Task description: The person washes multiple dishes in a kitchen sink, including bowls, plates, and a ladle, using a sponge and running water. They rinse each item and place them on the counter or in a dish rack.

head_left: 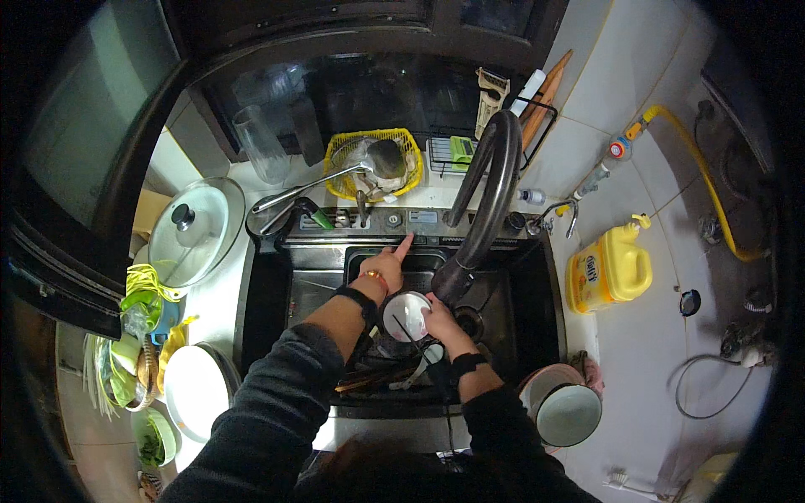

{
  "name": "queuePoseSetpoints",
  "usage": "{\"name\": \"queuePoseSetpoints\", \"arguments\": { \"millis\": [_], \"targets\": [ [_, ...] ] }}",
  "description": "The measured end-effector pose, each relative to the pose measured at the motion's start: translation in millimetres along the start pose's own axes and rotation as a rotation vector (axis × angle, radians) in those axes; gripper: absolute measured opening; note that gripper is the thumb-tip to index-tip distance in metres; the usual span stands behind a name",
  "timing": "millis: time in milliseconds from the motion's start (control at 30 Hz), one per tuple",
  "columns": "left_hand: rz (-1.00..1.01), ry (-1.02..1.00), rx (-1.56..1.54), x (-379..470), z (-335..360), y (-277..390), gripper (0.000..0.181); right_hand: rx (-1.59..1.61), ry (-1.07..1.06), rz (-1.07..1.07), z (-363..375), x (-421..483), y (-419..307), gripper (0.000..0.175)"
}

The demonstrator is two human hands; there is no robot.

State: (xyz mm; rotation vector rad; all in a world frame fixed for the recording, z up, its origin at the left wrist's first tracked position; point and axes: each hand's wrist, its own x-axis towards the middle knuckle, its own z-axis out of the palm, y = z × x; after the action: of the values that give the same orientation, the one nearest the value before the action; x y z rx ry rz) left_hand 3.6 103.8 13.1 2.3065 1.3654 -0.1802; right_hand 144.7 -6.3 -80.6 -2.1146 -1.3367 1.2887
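My right hand [441,319] grips the right side of a white bowl [407,315] over the dark kitchen sink [531,327]. Just beyond the bowl, my left hand [388,265] stretches its index finger to the control strip at the sink's back edge; whether the fingertip touches it I cannot tell. A dark faucet [487,207] arches down, its spray head beside my right hand. Below the bowl, a white spoon [418,371] and several chopsticks [365,382] lie in the sink, partly hidden by my forearms and the bowl.
Behind the sink stands a yellow basket [416,182] with a ladle across it. To the left are a glass lid [220,251], a white plate [198,393] and vegetables. At right are a yellow detergent jug [604,270] and stacked basins [569,418].
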Motion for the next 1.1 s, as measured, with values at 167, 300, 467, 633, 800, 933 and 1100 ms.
{"name": "queuePoseSetpoints", "arguments": {
  "millis": [167,300,467,633,800,933,1100],
  "targets": [
    [-0.048,-0.079,0.128,-2.4,-9.5,9.2,0.089,0.372,0.299,-0.137,12.1,-9.4,12.6,0.038],
    [0.013,-0.095,0.175,9.0,-0.5,2.1,0.090,0.433,0.375,-0.148,6.8,-20.3,17.3,0.044],
    [0.145,0.077,-0.244,27.0,54.0,-20.2,0.056,0.571,0.349,-0.044,-1.8,-36.9,2.7,0.046],
    [-0.312,-0.459,-1.527,-10.4,87.1,-17.8,0.055,0.775,0.227,0.150,-3.7,-45.6,-10.6,0.046],
    [-0.353,-0.514,-1.794,-42.9,86.4,-12.8,0.049,0.700,0.175,0.068,1.6,-48.2,-20.3,0.039],
    [-0.483,-0.224,-1.910,-48.2,102.5,-5.7,0.044,0.228,0.382,-0.150,1.5,-49.3,-28.1,0.039],
    [-0.539,0.018,-1.760,-52.3,108.2,5.3,0.079,-0.020,0.660,-0.452,-5.5,-63.3,-46.2,0.031]
  ]
}}
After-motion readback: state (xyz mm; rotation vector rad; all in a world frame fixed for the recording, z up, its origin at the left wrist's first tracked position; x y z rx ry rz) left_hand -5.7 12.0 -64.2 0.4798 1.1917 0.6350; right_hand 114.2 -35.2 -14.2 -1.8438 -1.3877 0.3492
